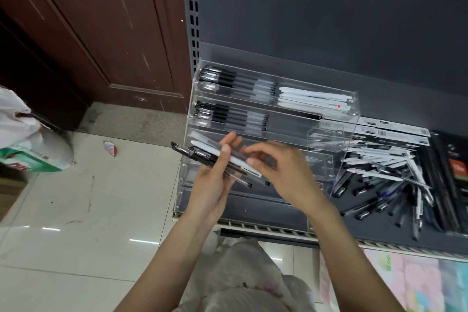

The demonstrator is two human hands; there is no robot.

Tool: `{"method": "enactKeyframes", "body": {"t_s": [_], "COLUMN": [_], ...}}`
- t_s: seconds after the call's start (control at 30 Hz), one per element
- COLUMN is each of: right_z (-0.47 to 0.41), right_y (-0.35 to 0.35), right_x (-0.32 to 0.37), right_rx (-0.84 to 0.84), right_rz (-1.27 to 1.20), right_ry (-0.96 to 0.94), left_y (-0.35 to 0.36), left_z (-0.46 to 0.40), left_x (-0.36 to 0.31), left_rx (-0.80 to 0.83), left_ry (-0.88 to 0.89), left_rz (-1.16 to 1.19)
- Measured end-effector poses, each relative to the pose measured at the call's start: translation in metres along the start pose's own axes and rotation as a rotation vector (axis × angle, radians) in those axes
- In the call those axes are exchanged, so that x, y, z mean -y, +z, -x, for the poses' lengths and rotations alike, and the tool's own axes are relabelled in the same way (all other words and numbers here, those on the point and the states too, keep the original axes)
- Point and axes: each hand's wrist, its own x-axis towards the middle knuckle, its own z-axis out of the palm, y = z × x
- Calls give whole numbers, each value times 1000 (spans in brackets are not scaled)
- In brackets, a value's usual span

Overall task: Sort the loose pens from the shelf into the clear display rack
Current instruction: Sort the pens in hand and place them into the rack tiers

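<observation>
Left hand [215,172] clamped on a bundle of pens [202,156], thumb laid across the barrels, black caps sticking out up and left, tips pointing down and right. Among them a white pen [229,157] on top. Right hand [276,170] just beside, fingers curled, fingertips pinching the white pen near its lower end. Both hands held in front of the rack [329,164], over its lower tiers.

Rack clear, stepped, standing at the left end of the dark shelf [278,208]. Top tier filled with black pens [235,81] on the left and white pens [314,99] on the right. Second tier holding black pens on its left half only. Lower tiers mostly hidden behind the hands.

Loose pens [382,182] heaped on the shelf right of the rack, black and white mixed, lying at all angles. Flat boxes [395,132] behind the heap. Tiled floor [88,210] to the left, a plastic bag [30,144] on it, a brown door [101,33] beyond.
</observation>
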Motion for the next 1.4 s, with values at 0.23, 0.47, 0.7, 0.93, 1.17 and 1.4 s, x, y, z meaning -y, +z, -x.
{"method": "enactKeyframes", "body": {"t_s": [0.23,0.47,0.7,0.93,1.17,1.4], "right_z": [19,77,77,68,79,52], "right_y": [-37,-57,-13,-19,-14,-10], "right_x": [-34,-88,-103,-84,-61,-9], "right_rx": [-83,-178,65,335,-56,-112], "right_rz": [156,364,749,915,689,-212], "right_ry": [-37,-3,63,127,88,90], "left_y": [6,-7,-2,-4,1,4], "left_z": [5,-1,3,9,17,27], "left_x": [8,4,11,16,11,8], "left_rx": [30,-72,-91,-96,-44,47], "left_ry": [21,86,63,39,20,4], "left_rz": [-121,-75,-42,-46,22,105]}}
